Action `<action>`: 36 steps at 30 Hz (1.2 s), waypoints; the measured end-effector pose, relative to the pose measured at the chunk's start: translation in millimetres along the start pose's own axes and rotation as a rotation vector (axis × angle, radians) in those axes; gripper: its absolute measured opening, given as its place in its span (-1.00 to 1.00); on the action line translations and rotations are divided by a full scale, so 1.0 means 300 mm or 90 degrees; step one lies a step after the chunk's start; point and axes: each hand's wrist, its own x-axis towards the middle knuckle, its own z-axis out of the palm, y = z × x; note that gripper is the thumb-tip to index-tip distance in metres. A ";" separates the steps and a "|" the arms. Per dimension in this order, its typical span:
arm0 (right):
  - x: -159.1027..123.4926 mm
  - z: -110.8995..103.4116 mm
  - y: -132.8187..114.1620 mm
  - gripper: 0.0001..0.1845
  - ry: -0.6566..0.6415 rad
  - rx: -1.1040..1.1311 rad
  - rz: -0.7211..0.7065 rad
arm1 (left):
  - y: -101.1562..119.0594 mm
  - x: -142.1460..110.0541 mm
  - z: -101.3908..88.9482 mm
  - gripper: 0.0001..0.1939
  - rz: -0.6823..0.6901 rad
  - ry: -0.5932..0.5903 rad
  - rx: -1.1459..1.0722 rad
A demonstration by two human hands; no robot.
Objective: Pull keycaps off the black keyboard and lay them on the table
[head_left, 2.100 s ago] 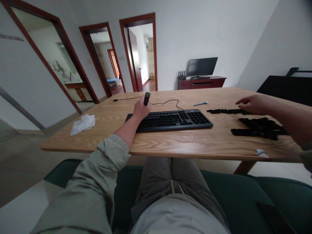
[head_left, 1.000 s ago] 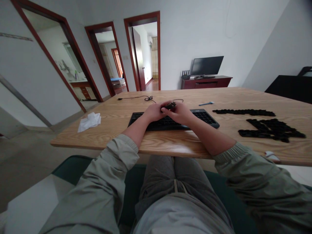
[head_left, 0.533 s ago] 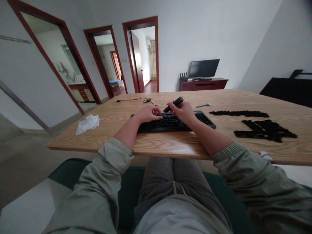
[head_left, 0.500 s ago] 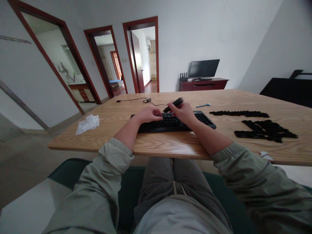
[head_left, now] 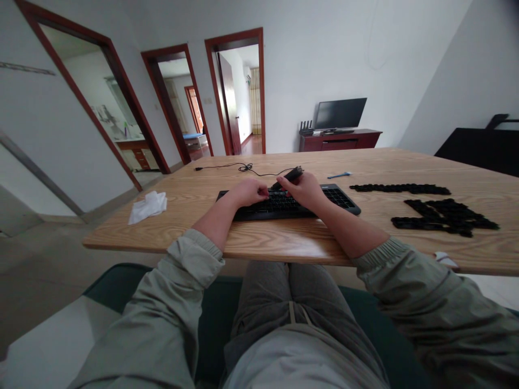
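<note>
At the bottom centre, the person's left hand (head_left: 249, 192) rests on the middle of a black keyboard (head_left: 287, 204), its fingers curled down over the keys; whether they pinch anything is hidden. Just beside it, the right hand (head_left: 305, 190) pinches a slim black handheld device (head_left: 290, 174) between thumb and fingers, holding it tilted above the keyboard's upper edge. Both sit on a light oak table (head_left: 284, 237). A crumpled white tissue (head_left: 148, 208) lies to the left, black keycaps (head_left: 444, 216) lie in rows to the right, and a thin black cable (head_left: 239, 167) trails across the far side.
</note>
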 end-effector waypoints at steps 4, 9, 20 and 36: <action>-0.001 -0.006 -0.009 -0.44 0.003 -0.052 -0.008 | 0.016 -0.002 0.002 -0.81 0.004 0.006 0.029; -0.003 -0.008 -0.015 -0.59 -0.002 -0.024 -0.033 | 0.013 -0.011 -0.011 -0.73 -0.010 -0.024 -0.087; -0.025 -0.036 -0.024 -0.59 -0.034 -0.033 -0.004 | -0.002 -0.024 -0.032 -0.79 -0.019 -0.053 -0.119; -0.072 -0.029 -0.038 -0.80 -0.087 0.073 0.036 | 0.005 -0.020 -0.035 -0.75 -0.035 -0.076 -0.031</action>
